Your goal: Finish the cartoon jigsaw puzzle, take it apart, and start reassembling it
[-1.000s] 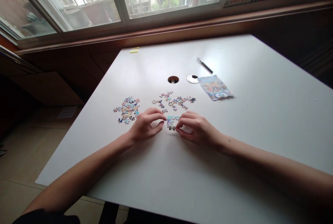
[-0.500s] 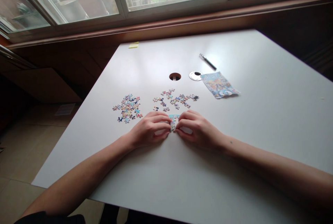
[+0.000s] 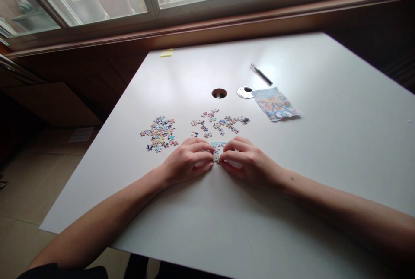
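Note:
Between my hands, flat on the white table (image 3: 201,223), lies a small joined section of jigsaw puzzle (image 3: 216,154), light blue along its far edge. My left hand (image 3: 191,158) is closed at its left side, thumb and fingertips on the pieces. From the right, my right hand (image 3: 244,158) pinches at the same section with thumb and forefinger. Both hands partly cover it. Just beyond them are scattered puzzle pieces (image 3: 228,123), some joined in small clusters. A denser pile of loose pieces (image 3: 159,133) sits to the left of these.
A creased picture sheet (image 3: 275,104) lies at the right, with a black pen (image 3: 261,74) behind it. A round cable hole (image 3: 219,93) opens in the tabletop beside its metal ring cover (image 3: 245,92). A yellow sticky note (image 3: 166,53) is at the far left edge, below the window.
The view has shifted slightly. Both hands stay at the puzzle section with almost the same grip; the pieces around them look unmoved.

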`<state>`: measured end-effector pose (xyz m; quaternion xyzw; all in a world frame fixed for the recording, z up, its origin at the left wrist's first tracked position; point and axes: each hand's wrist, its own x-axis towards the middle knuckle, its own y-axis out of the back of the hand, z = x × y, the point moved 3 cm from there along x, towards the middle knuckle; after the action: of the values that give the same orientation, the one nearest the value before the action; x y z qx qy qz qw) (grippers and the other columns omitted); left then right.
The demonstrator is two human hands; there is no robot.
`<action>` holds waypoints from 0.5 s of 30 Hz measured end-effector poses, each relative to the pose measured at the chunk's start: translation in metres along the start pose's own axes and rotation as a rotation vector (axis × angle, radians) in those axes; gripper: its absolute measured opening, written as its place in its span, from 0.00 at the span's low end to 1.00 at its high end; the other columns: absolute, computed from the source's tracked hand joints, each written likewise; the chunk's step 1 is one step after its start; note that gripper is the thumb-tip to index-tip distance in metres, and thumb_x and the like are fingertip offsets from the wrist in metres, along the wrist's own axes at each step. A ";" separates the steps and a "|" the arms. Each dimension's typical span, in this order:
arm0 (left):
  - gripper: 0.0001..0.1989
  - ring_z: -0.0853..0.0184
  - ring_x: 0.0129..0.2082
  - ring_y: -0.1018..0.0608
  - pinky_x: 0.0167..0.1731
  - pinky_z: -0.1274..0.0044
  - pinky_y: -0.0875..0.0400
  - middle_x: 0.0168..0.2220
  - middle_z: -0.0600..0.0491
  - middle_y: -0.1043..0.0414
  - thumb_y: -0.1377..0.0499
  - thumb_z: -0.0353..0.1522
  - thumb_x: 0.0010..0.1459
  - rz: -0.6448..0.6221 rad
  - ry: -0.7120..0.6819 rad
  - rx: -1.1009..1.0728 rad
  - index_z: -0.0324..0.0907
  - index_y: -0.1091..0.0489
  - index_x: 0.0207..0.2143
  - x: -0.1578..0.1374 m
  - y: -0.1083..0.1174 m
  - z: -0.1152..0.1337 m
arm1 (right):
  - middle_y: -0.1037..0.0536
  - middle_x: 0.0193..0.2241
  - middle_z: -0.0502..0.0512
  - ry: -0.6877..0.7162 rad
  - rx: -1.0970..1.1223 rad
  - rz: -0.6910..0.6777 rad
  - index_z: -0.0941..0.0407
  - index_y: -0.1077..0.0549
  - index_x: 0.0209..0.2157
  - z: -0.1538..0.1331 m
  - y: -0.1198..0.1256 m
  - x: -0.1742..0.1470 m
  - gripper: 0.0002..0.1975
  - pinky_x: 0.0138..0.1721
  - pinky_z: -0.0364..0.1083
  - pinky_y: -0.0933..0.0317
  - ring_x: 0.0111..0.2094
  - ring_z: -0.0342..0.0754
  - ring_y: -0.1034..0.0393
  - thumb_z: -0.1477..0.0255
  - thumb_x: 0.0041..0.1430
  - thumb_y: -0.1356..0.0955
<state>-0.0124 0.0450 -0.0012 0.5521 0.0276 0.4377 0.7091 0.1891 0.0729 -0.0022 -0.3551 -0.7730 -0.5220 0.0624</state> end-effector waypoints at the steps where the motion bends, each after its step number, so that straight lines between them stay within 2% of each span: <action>1: 0.03 0.63 0.50 0.24 0.53 0.68 0.29 0.46 0.51 0.21 0.40 0.30 0.63 -0.003 0.004 0.004 0.44 0.25 0.37 0.000 0.000 0.000 | 0.25 0.34 0.56 0.004 -0.008 -0.001 0.53 0.24 0.37 0.000 0.000 0.000 0.05 0.40 0.49 0.35 0.36 0.48 0.34 0.75 0.63 0.33; 11: 0.04 0.64 0.48 0.24 0.51 0.69 0.29 0.44 0.52 0.21 0.41 0.29 0.64 0.019 0.001 0.011 0.44 0.25 0.37 0.001 -0.001 0.001 | 0.26 0.33 0.56 0.064 -0.087 -0.005 0.55 0.25 0.36 -0.004 -0.001 -0.001 0.05 0.39 0.50 0.36 0.35 0.48 0.35 0.75 0.64 0.34; 15: 0.04 0.64 0.49 0.24 0.51 0.69 0.30 0.45 0.52 0.21 0.40 0.29 0.64 0.017 -0.003 0.025 0.44 0.25 0.37 0.001 -0.001 0.001 | 0.26 0.32 0.56 0.101 -0.128 -0.056 0.55 0.25 0.38 -0.005 0.003 0.000 0.07 0.39 0.49 0.36 0.35 0.48 0.35 0.76 0.65 0.35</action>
<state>-0.0113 0.0448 -0.0015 0.5617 0.0274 0.4425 0.6985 0.1890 0.0689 0.0022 -0.3097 -0.7437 -0.5891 0.0638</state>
